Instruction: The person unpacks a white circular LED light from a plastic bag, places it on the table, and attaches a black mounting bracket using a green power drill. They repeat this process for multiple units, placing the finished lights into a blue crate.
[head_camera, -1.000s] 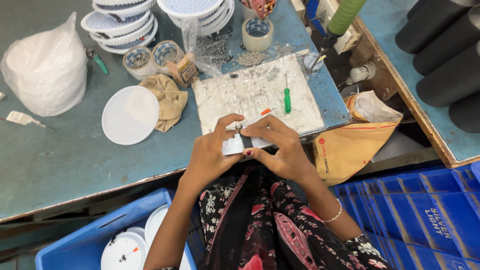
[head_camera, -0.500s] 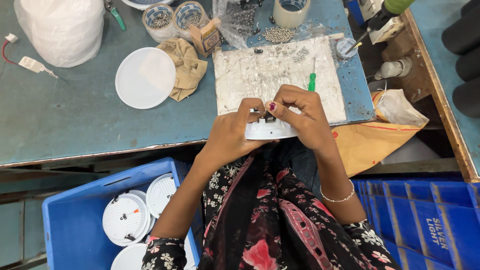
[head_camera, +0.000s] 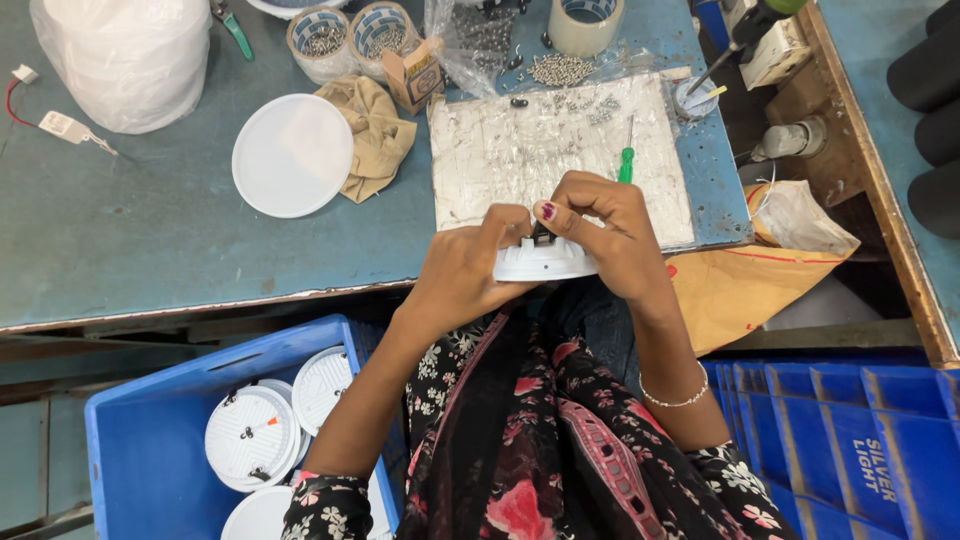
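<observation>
Both hands hold one round white lamp housing (head_camera: 545, 262) at the near edge of the table (head_camera: 150, 250), just above the person's lap. The left hand (head_camera: 462, 275) grips the housing from the left side, its fingers curled around the rim. The right hand (head_camera: 610, 235) closes over the right part of the housing, and its thumb and first fingers pinch a small dark part (head_camera: 541, 236) that sits on top of the housing. I cannot tell if this part is a clip or a screw terminal, because the fingers cover most of it.

Just behind the hands lies a worn grey mat (head_camera: 560, 150) with many small metal screws (head_camera: 560, 70) scattered at its far edge. A green screwdriver (head_camera: 626, 160) lies on the mat, near the right hand but not touched. To the left on the table rest a white round cover (head_camera: 293, 155), a beige cloth (head_camera: 375, 130), and a big white plastic bag (head_camera: 125, 55).

Below the table on the left, a blue crate (head_camera: 130, 430) contains several white round housings (head_camera: 250, 435) of the same kind.

It seems to me the work on this housing is in the middle: the dark part is being fitted by fingers, the screwdriver is not yet in use, and the cover lies apart. The housings in the crate look already fitted with small parts, but if they are finished I cannot say.
</observation>
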